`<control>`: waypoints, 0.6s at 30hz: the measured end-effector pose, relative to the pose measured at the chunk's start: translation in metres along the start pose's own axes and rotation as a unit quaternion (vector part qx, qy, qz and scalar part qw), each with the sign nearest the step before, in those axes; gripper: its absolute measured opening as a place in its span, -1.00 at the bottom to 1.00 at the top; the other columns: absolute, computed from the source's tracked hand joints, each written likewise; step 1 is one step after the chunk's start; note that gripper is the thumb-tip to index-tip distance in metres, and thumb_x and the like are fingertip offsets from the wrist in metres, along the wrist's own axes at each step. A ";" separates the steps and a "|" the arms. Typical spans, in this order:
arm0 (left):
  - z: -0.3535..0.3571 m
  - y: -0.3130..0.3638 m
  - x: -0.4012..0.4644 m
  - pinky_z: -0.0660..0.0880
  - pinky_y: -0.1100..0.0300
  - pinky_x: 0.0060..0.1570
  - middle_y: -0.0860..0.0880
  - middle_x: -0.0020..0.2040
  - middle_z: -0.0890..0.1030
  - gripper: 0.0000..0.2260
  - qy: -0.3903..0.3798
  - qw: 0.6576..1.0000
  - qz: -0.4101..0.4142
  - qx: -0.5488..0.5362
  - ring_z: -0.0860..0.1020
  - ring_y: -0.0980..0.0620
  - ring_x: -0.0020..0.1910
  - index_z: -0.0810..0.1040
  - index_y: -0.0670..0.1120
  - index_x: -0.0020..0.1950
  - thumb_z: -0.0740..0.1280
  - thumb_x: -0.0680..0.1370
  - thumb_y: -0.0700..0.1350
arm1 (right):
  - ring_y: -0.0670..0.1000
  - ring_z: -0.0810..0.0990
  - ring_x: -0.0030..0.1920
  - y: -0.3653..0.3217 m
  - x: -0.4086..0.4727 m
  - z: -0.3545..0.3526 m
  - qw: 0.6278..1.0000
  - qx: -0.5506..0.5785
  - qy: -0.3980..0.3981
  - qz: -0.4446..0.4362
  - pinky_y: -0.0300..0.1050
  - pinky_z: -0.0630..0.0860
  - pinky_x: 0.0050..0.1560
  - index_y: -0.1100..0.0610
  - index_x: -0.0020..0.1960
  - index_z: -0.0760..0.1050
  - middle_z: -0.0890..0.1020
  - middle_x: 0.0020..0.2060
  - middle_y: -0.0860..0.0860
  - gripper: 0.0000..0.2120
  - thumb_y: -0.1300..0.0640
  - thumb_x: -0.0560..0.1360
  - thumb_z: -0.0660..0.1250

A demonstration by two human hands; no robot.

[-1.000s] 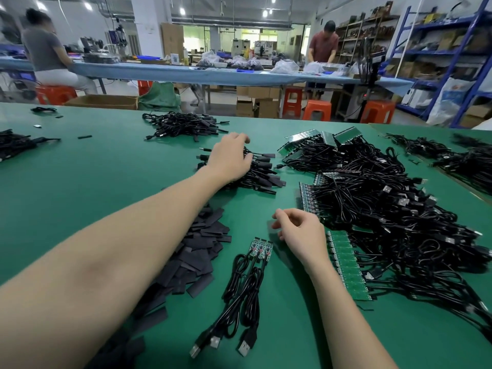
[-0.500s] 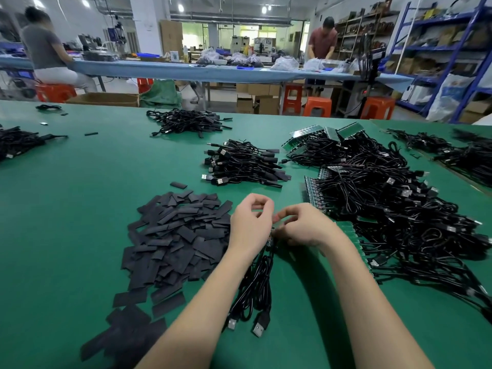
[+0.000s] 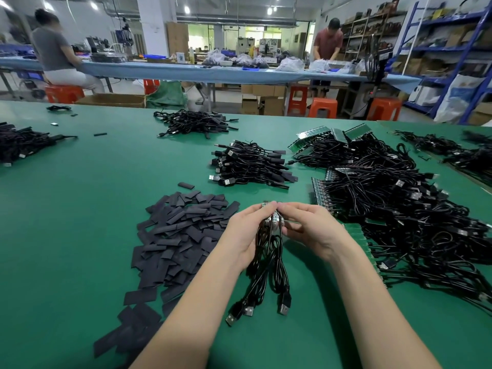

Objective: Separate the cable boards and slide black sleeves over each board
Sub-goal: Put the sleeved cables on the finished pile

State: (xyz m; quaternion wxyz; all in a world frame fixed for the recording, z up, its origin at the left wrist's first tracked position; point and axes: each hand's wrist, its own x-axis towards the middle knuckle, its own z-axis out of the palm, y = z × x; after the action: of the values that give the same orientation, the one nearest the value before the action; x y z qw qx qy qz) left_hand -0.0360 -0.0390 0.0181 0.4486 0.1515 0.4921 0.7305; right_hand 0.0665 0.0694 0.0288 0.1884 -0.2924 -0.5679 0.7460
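Observation:
A small strip of joined cable boards (image 3: 274, 219) with black USB cables (image 3: 269, 272) hanging from it is held upright above the green table (image 3: 80, 209). My left hand (image 3: 246, 235) grips the strip from the left and my right hand (image 3: 308, 230) pinches it from the right, fingertips meeting at the top. A heap of flat black sleeves (image 3: 181, 230) lies just left of my hands.
A large tangle of cables on green board panels (image 3: 399, 209) fills the right. A pile of sleeved cables (image 3: 250, 163) lies behind my hands, another pile (image 3: 194, 123) farther back, more at the left edge (image 3: 18, 145). Two people work at a far blue bench.
My left hand came back from the far cable pile to the board strip. Both hands have lifted the strip off the table, and the cables now dangle below.

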 end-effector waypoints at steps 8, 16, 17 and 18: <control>-0.003 0.002 -0.004 0.53 0.30 -0.40 -0.04 -0.28 0.68 -0.92 -0.033 0.999 -0.028 -0.011 0.64 0.07 -0.39 0.65 -0.10 -0.06 0.43 0.56 -0.10 | -0.10 0.59 -0.34 0.001 0.000 0.001 0.993 0.109 -0.039 0.024 -0.28 0.59 -0.28 0.23 -0.10 0.71 0.67 -0.23 0.05 -0.79 0.18 0.29 0.54; -0.001 0.001 -0.002 0.54 0.21 -0.27 -0.02 -0.20 0.67 -0.88 -0.025 0.999 -0.037 -0.021 0.61 0.08 -0.34 0.65 -0.09 -0.09 0.46 0.53 -0.04 | -0.03 0.69 -0.32 -0.005 -0.010 0.003 0.979 0.188 -0.057 0.046 -0.17 0.66 -0.29 0.17 -0.24 0.73 0.72 -0.24 0.07 -0.92 0.17 0.29 0.55; -0.001 -0.001 -0.001 0.60 0.11 -0.10 -0.06 -0.12 0.70 -0.88 -0.006 1.000 -0.004 0.012 0.67 0.00 -0.21 0.65 -0.10 -0.01 0.47 0.53 -0.07 | -0.07 0.66 -0.35 -0.007 -0.011 0.000 0.984 0.168 -0.047 0.037 -0.24 0.62 -0.34 0.13 -0.24 0.72 0.71 -0.27 0.03 -0.92 0.15 0.29 0.55; -0.003 -0.002 0.000 0.61 0.01 0.08 -0.09 -0.04 0.72 -0.84 0.025 0.997 0.032 0.068 0.70 -0.08 -0.05 0.65 -0.09 0.06 0.49 0.52 -0.09 | -0.10 0.62 -0.37 -0.009 -0.011 -0.004 0.989 0.141 -0.036 0.030 -0.27 0.58 -0.36 0.10 -0.24 0.69 0.67 -0.31 -0.02 -0.91 0.12 0.29 0.55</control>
State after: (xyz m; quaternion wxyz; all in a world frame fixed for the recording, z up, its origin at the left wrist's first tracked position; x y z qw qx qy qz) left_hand -0.0366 -0.0404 0.0148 0.4011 0.1793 0.5467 0.7128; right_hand 0.0767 0.0684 0.0392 0.1847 -0.2526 -0.4547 0.8338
